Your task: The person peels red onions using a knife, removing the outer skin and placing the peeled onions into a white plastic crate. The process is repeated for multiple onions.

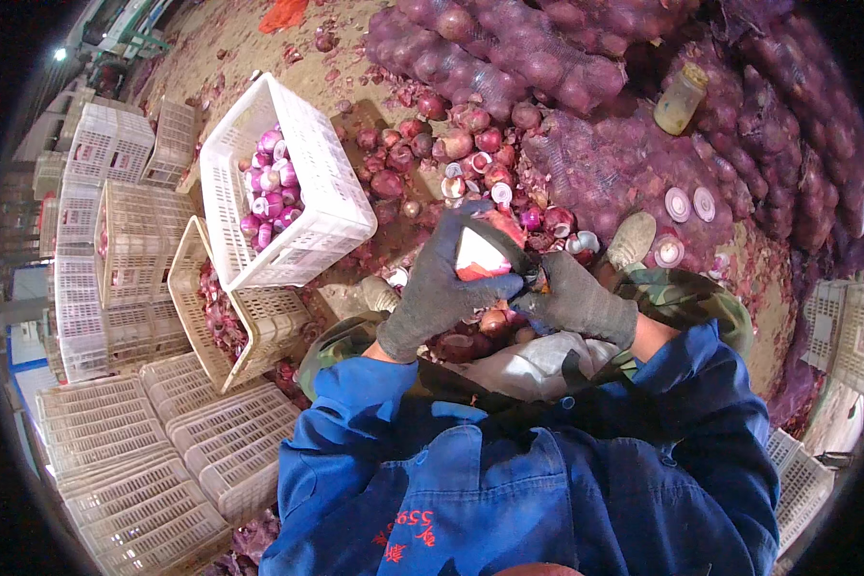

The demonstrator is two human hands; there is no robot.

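In a grey work glove, my left hand (443, 277) holds a red onion (479, 255) whose pale cut face and some red skin show. My right hand (579, 295), gloved too, is closed around the handle end of a knife with a dark, broad blade (500, 241). The blade lies against the onion between both hands; its exact contact is partly hidden by the fingers. Beyond the hands, whole and cut red onions (475, 144) are heaped on the ground. More onions (495, 324) lie just below the hands, beside a white cloth or sack (540, 360).
A white plastic crate (317, 230) with trimmed onions stands left, beside a beige crate (187, 302) of skins. Stacked crates (223, 439) fill the far left. Full mesh sacks of onions (504, 50) lie ahead and right. A dirty jar (680, 101) rests on a sack.
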